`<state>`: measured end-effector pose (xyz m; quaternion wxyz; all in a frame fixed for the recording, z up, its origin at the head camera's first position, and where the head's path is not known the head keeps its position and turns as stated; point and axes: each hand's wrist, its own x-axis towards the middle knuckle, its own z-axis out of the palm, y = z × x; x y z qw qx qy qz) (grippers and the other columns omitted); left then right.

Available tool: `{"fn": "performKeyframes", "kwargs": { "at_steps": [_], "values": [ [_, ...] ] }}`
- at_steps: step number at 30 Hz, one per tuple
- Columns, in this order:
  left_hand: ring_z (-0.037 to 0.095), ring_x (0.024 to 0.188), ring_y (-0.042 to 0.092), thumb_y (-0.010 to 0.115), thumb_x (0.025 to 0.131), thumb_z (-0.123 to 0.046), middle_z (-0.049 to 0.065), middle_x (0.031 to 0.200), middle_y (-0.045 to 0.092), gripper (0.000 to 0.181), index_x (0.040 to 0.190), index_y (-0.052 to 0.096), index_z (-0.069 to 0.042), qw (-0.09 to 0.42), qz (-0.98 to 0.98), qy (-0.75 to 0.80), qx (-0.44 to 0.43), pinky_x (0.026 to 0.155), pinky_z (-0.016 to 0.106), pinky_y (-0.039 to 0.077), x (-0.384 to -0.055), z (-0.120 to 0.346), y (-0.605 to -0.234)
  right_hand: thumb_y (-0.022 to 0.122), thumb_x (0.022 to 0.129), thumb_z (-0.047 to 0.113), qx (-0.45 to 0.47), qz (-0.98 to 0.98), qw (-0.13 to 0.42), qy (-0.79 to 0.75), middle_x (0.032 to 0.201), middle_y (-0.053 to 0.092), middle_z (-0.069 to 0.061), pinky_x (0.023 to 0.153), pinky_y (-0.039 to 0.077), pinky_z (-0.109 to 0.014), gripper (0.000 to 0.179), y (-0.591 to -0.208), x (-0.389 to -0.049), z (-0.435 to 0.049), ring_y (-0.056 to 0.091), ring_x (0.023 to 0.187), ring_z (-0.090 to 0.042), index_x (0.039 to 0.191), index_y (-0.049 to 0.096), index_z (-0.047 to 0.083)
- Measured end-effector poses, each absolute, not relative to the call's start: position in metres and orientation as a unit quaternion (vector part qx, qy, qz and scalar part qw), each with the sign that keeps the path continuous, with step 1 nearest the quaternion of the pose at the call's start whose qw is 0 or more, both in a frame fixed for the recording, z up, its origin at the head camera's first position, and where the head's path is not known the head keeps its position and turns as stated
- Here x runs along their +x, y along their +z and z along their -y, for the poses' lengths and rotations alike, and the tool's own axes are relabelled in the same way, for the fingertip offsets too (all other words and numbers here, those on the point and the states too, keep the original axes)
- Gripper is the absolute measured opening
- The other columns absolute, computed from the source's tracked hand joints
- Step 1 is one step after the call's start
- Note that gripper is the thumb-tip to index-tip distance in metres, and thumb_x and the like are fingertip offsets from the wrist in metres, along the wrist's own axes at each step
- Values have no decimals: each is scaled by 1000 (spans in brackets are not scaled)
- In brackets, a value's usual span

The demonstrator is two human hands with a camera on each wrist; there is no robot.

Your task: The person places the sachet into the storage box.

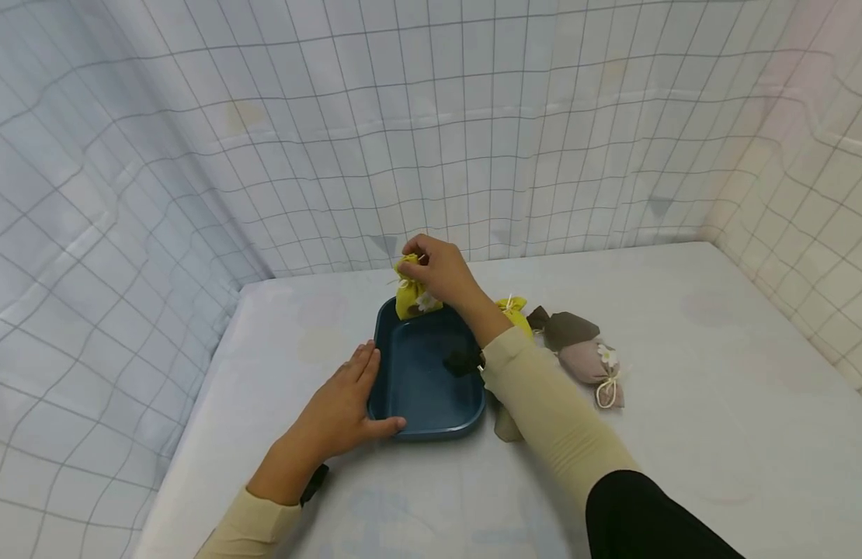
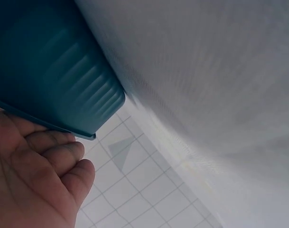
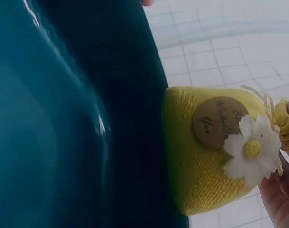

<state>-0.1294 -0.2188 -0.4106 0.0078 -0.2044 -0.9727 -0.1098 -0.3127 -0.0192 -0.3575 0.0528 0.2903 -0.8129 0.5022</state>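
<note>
My right hand [image 1: 441, 272] pinches a small yellow drawstring pouch [image 3: 206, 147] by its gathered neck. The pouch bears a white fabric daisy [image 3: 254, 149] and a round brown tag [image 3: 218, 122] with handwriting. Its bottom overlaps the far rim of a dark blue plastic tray [image 1: 424, 388] in the head view. Along the tray's left side lies my left hand [image 1: 343, 404], fingers extended against the rim and thumb at the near left corner. From the left wrist view, the fingertips [image 2: 70, 154] are right at the tray's ribbed outer wall.
Right of the tray, partly behind the right arm, lie another yellow pouch [image 1: 515, 310], a dark grey-brown pouch [image 1: 569, 331], a mauve pouch [image 1: 583, 362] with a white flower, and an olive pouch [image 1: 506, 427]. White gridded cloth [image 1: 473, 155] hangs behind the white-covered table [image 1: 717, 373].
</note>
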Motion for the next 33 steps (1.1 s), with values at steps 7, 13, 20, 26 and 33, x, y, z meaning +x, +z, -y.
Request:
{"fn": "performKeyframes", "kwargs": {
  "at_steps": [7, 13, 20, 26, 33],
  "values": [
    [36, 147, 22, 56, 81, -80, 21, 162, 16, 118, 155, 22, 7, 9, 972, -111, -205, 112, 53, 32, -131, 218, -413, 69, 95, 25, 268, 819, 45, 506, 100, 69, -3, 73, 54, -29, 23, -377, -309, 27, 65, 89, -16, 113, 67, 9],
    [36, 148, 20, 57, 81, -79, 21, 163, 15, 118, 155, 20, 6, 0, 973, -118, -200, 112, 54, 31, -131, 217, -414, 69, 95, 23, 265, 825, 44, 497, 103, 70, -5, 77, 54, -30, 23, -389, -307, 33, 65, 92, -18, 113, 67, 8],
    [36, 148, 20, 58, 81, -78, 20, 163, 14, 118, 155, 20, 6, 4, 973, -116, -198, 112, 54, 31, -131, 218, -414, 69, 96, 24, 265, 837, 32, 477, 103, 69, -5, 79, 53, -31, 22, -399, -309, 35, 65, 94, -18, 113, 66, 10],
    [36, 148, 20, 58, 81, -78, 21, 163, 15, 118, 155, 20, 6, 3, 973, -114, -198, 113, 54, 30, -131, 218, -414, 69, 96, 24, 270, 839, 18, 472, 109, 68, -6, 82, 53, -33, 22, -401, -310, 35, 65, 98, -19, 114, 66, 10],
    [35, 148, 18, 59, 82, -76, 20, 163, 14, 117, 155, 19, 6, 1, 974, -115, -197, 113, 54, 29, -131, 218, -415, 70, 95, 25, 271, 838, -8, 473, 107, 67, -6, 79, 53, -32, 30, -402, -309, 35, 63, 94, -20, 117, 66, 7]
  ]
}}
